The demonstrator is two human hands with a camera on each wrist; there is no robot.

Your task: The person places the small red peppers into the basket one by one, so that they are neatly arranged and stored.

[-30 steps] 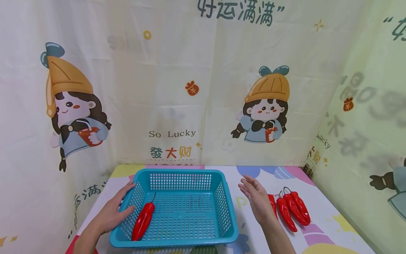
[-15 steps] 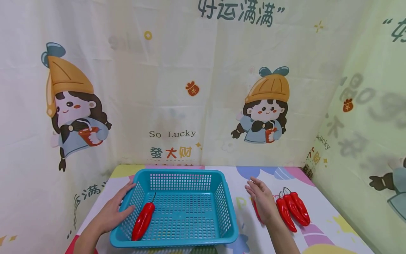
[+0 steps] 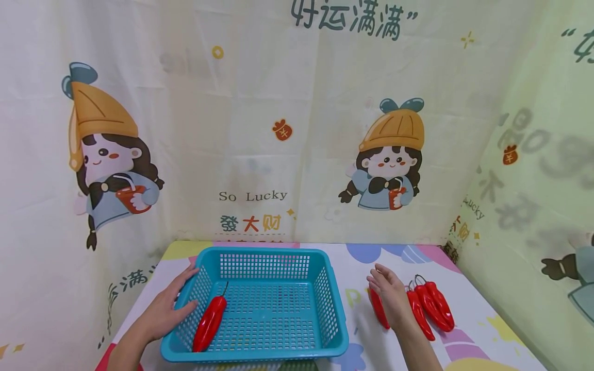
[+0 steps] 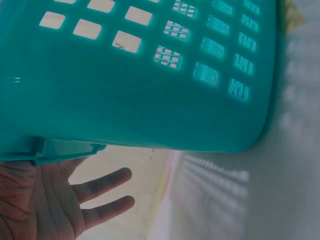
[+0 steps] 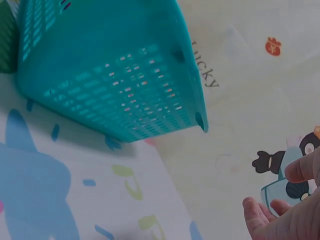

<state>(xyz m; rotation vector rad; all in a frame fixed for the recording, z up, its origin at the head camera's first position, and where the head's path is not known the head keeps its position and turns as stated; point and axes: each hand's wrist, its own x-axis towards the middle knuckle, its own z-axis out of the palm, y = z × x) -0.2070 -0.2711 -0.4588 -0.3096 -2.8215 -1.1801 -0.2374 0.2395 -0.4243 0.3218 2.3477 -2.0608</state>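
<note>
I've got the blue-green basket (image 3: 260, 355) sitting on the patterned tabletop (image 3: 364, 332), and here at its left side the left hand (image 3: 163, 310) rests on the rim, fingers straight along the outer edge, thumb stretched over toward the inside. The left wrist feed gives me two fingers held out straight and apart below the lip, with part of that hand hidden behind the plastic; how firmly it presses, I can't tell. Inside, one red pepper (image 3: 210, 324) lies aslant near the left wall, dark stem toward the far side, lower end close to the front left corner. Over on the right, apart from the basket, I see the right hand (image 3: 391, 298) relaxed, fingers slightly bent, thumb clear of them, nothing in its grasp. Just beside it lies a half-hidden pepper (image 3: 379, 312); the hand blocks some of it, and I can't make out whether they touch. Further right, a cluster of three peppers (image 3: 433, 309) lies side by side on the tabletop, the leftmost partly covered by the hand. Behind it all hangs cream cloth (image 3: 320, 170), printed with cartoon figures (image 3: 390, 170) in orange hats.
</note>
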